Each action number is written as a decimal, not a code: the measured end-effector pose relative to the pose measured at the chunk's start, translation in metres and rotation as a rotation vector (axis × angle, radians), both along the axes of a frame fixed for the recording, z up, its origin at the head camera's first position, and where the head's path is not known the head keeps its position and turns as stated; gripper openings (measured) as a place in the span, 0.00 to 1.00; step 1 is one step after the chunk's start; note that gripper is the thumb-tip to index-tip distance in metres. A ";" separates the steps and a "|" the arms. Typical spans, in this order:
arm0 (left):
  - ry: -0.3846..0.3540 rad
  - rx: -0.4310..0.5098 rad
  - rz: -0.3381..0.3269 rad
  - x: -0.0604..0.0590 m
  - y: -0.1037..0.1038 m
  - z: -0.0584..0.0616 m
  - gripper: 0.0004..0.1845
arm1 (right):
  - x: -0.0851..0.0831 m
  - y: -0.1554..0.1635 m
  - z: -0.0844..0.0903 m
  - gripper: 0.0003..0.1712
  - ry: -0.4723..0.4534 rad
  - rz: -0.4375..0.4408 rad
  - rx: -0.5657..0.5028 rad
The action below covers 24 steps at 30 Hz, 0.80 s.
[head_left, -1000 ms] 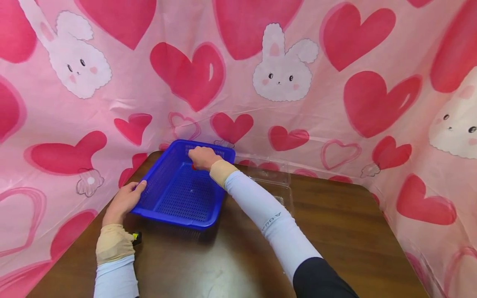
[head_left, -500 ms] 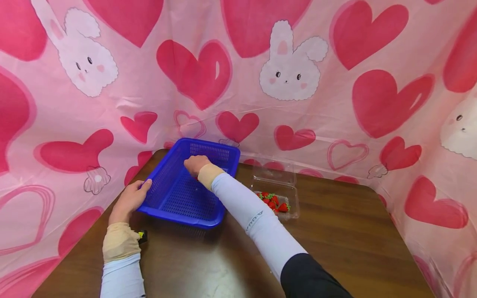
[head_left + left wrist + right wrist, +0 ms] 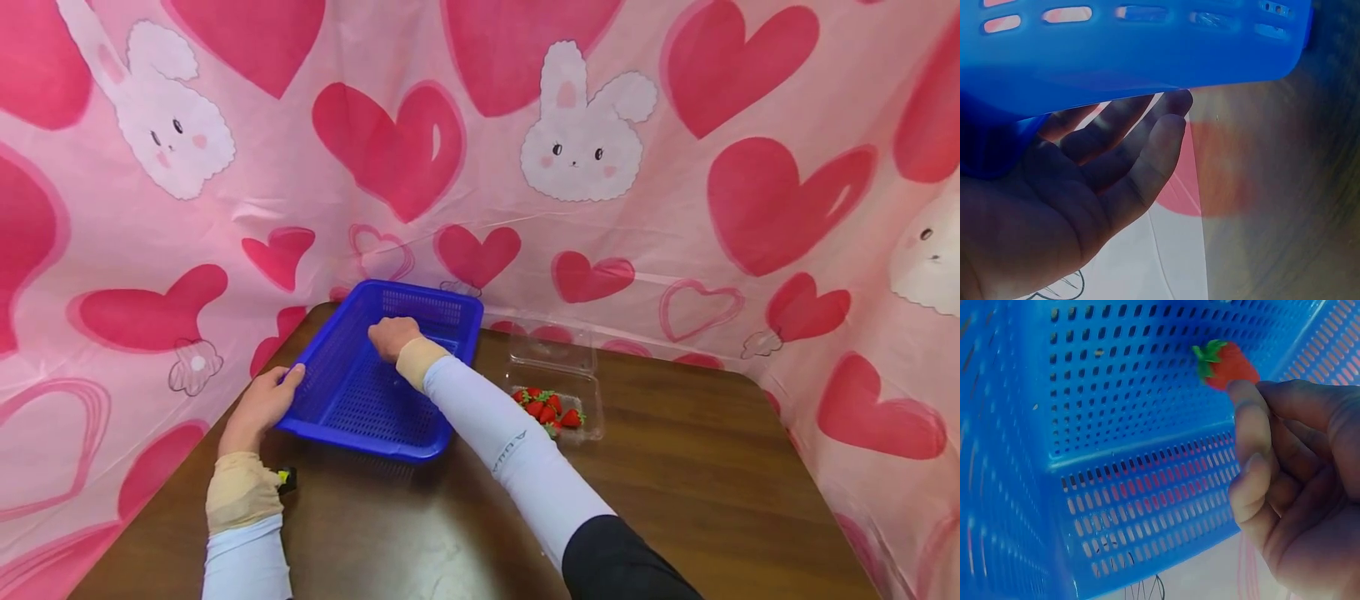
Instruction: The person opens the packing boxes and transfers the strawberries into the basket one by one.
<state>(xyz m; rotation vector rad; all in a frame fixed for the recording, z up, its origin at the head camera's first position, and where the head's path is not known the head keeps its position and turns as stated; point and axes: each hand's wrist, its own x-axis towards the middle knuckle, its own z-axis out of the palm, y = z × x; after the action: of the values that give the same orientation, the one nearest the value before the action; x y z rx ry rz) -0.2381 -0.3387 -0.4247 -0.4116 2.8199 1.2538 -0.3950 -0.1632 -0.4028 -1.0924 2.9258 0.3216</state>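
Note:
A blue perforated plastic basket (image 3: pixel 352 442) stands at the left of the table, its near end raised a little. My left hand (image 3: pixel 258 407) grips its left near corner, thumb over the rim. In the left wrist view the fingers (image 3: pixel 1141 150) curl beneath the blue edge. Inside the basket, my right hand (image 3: pixel 395 338) pinches a red strawberry (image 3: pixel 1230 365) between thumb and fingertips; its green leaves point away from the hand. From the head that strawberry is hidden behind the hand. Several more strawberries (image 3: pixel 542 407) lie in a clear plastic punnet (image 3: pixel 593 417), right of my right forearm.
The punnet's clear lid (image 3: pixel 552 354) stands folded back toward the pink heart-patterned curtain (image 3: pixel 495 192), which hangs around the table. A small black and yellow object (image 3: pixel 287 478) lies by my left wrist. The brown wooden table (image 3: pixel 705 483) extends to the right.
My right hand has moved slightly left and lower in the basket, still with the strawberry. My forearm has shifted, uncovering the strawberries in the punnet. The left hand keeps its grip on the rim.

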 end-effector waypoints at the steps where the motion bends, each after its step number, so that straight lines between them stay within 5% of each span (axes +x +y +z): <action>1: 0.004 0.000 -0.001 0.000 0.000 -0.001 0.38 | -0.001 0.001 0.001 0.13 0.005 -0.001 -0.005; 15: -0.001 -0.002 -0.018 0.003 -0.002 -0.002 0.40 | -0.005 0.020 0.031 0.11 0.025 -0.025 -0.022; 24: 0.020 -0.023 -0.026 0.000 0.000 -0.003 0.39 | -0.006 0.046 0.067 0.10 0.070 0.010 -0.106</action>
<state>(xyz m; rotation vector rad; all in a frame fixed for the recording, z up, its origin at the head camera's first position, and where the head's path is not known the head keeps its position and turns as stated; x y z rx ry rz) -0.2376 -0.3386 -0.4281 -0.3644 2.8494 1.2285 -0.4009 -0.1175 -0.3357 -1.1313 3.0315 0.2115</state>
